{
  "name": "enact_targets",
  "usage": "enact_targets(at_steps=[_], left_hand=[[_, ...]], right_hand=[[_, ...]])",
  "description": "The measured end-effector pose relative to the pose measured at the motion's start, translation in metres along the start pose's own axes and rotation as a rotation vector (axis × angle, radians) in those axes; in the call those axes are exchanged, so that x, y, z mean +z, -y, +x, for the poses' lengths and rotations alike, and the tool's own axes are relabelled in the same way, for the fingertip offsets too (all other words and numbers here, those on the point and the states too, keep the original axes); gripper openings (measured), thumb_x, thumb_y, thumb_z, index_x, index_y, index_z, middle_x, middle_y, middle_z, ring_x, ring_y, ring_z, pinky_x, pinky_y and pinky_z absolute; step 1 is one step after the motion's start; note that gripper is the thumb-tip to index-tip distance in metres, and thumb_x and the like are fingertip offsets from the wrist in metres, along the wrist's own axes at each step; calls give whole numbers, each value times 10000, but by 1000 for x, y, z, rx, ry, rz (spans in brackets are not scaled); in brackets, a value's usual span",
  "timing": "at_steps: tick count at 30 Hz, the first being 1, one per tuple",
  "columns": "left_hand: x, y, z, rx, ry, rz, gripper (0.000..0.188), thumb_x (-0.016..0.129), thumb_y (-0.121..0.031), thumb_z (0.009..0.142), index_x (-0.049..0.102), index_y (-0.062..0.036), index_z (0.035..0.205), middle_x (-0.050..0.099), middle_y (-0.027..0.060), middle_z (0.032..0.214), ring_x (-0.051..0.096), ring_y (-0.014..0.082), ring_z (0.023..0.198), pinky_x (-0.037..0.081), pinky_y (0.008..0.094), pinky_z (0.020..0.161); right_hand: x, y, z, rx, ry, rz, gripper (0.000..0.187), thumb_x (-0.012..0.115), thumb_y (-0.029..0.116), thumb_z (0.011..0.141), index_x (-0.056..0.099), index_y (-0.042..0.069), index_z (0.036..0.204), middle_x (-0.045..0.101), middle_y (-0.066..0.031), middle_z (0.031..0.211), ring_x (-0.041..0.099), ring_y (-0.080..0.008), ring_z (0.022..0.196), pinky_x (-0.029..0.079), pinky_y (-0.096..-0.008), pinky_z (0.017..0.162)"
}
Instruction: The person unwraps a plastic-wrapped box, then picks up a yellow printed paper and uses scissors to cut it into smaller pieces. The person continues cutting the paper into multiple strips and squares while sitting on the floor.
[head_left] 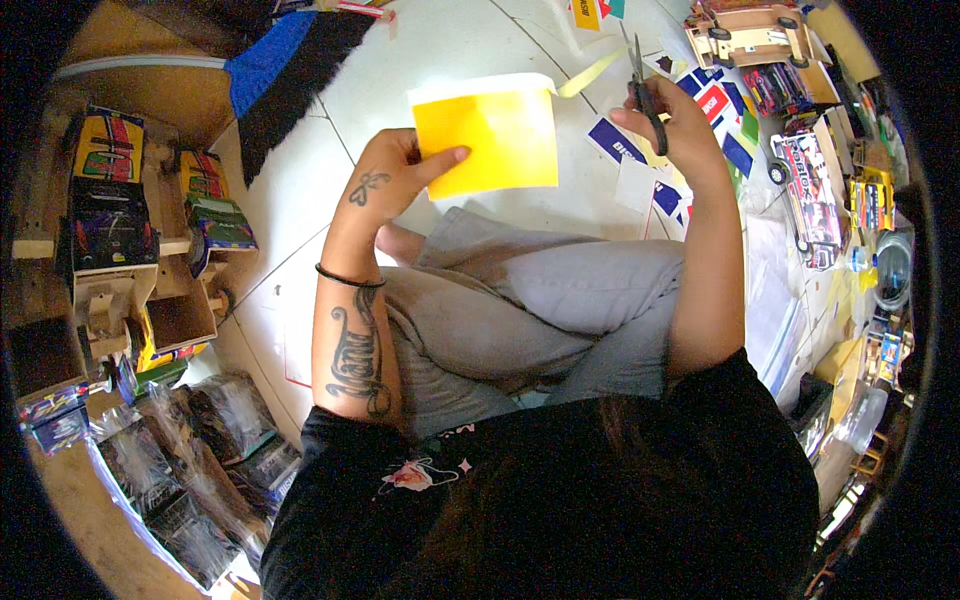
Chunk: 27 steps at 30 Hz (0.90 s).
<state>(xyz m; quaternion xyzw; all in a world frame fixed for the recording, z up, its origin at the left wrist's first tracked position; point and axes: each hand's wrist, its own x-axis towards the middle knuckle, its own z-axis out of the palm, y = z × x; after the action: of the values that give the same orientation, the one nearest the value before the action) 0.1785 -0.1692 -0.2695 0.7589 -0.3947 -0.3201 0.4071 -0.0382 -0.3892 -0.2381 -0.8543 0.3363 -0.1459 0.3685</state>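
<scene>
My left hand (400,175) pinches a yellow sheet (495,140) by its left side, the thumb lying across its front. A white edge shows along the sheet's top. From its upper right corner a thin pale strip (590,74) curls away toward the scissors. My right hand (675,125) holds black-handled scissors (645,100), blades pointing up and a little apart. The scissors are to the right of the sheet, clear of its main part. My fingers behind the sheet are hidden.
Coloured paper scraps (615,142) lie on the tiled floor (300,215) at the right. Beyond them stand wooden toy trucks (750,45) and a white decorated toy vehicle (808,190). On the left are wooden truck bodies (112,210) and plastic-wrapped dark packs (190,460). A blue-and-black cloth (290,85) lies at the upper left.
</scene>
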Motion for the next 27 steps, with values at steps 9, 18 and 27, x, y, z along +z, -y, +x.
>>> enact_targets(at_steps=[9,18,27], left_hand=[[-13,17,10,59,-484,84,280,652,-241,792,662,26,877,646,146,688,598,197,559,458,285,550],[8,-5,-1,390,-115,196,193,670,-144,729,623,35,783,607,139,785,583,294,741,455,328,709],[29,-15,3,67,-291,-719,431,635,-242,829,484,41,1117,616,112,956,598,161,859,489,270,726]], right_hand=[[-16,0,-16,-122,857,-159,549,794,463,553,608,16,811,607,-76,710,576,-197,639,454,-317,593],[75,23,-11,-212,7,114,524,796,201,609,516,38,1021,606,-94,932,584,-217,869,438,-321,836],[89,24,-16,54,-59,759,441,705,56,684,502,18,1073,565,-33,893,536,-93,736,420,-202,685]])
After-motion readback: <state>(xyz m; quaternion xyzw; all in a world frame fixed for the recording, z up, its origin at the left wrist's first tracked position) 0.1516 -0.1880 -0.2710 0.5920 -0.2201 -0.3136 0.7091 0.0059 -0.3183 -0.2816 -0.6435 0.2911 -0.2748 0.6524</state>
